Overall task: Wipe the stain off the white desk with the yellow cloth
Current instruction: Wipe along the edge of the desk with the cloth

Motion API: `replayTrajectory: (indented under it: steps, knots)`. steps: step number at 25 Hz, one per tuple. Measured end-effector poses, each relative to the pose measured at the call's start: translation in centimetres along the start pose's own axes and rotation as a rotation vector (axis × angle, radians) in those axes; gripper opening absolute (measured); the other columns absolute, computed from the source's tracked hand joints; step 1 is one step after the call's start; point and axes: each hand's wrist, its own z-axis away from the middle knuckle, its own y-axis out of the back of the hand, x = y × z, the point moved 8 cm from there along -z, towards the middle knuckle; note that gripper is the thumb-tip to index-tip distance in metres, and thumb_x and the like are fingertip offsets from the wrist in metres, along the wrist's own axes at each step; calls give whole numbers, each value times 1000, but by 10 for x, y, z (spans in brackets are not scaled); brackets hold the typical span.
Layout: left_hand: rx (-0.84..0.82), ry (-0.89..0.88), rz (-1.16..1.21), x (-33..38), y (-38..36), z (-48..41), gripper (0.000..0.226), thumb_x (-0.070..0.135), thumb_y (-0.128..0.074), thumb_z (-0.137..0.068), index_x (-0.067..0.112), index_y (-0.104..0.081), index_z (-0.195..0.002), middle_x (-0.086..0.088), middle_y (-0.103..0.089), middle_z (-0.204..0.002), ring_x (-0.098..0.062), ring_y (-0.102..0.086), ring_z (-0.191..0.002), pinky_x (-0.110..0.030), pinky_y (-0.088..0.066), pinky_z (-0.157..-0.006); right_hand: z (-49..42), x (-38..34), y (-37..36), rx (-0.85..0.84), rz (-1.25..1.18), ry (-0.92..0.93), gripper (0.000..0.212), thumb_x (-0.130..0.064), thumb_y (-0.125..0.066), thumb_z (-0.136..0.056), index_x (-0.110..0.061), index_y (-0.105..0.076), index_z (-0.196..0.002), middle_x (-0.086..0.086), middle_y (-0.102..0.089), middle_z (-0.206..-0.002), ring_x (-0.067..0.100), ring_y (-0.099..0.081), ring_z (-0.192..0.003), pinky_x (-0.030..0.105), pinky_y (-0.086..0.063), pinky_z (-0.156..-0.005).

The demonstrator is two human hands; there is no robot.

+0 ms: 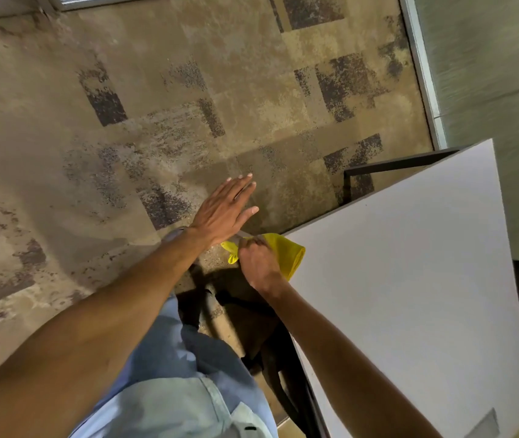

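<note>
The white desk (410, 279) fills the right side of the view, seen at a steep tilt. A yellow cloth (289, 252) lies bunched at the desk's near left corner, partly hanging over the edge. My right hand (258, 263) is closed on the cloth at that corner. My left hand (225, 210) hovers just left of it over the floor, flat, fingers stretched out and holding nothing. No stain shows on the visible desk surface.
Mottled brown and dark carpet (157, 121) covers the floor to the left. A dark desk frame (394, 165) shows behind the desk's far edge, and black legs (296, 390) run under its near edge. A pale glass partition (489, 74) stands at the upper right.
</note>
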Motion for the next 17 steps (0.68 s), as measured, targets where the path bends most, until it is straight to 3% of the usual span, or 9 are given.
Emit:
replayTrajectory:
  steps: [4,12,14,17]
  knots:
    - [48,41,17,-3,0,19,85,62,2,-101,8,-30,-158,-13,-23,-168,-26,-24,-155,-43,-16,-128,7,-11,-17,-13,34,73,27,-15,-70,-62,-4,-72,-87,13,-74,-73,23,-71,-71,31,-55,-88]
    - [101,109,34,-10,-14,64,78,60,-7,-104,9,-28,-159,-12,-22,-169,-26,-23,-155,-44,-16,-129,33,-19,-31,111,209,149,26,-13,-63,-67,-2,-72,-90,11,-74,-70,19,-71,-62,29,-57,-87]
    - [129,118,34,-11,-14,74,72,56,-14,-105,9,-29,-158,-12,-24,-168,-27,-25,-155,-44,-16,-128,44,-19,-35,87,273,149,28,-21,-76,-65,-4,-74,-87,8,-74,-70,15,-70,-61,24,-57,-76]
    - [157,123,40,-11,-14,88,70,54,-17,-105,9,-30,-158,-13,-24,-168,-28,-26,-154,-44,-15,-128,63,-18,-42,93,259,116,36,-31,-91,-45,-6,-73,-64,2,-67,-52,9,-63,-44,18,-50,-47]
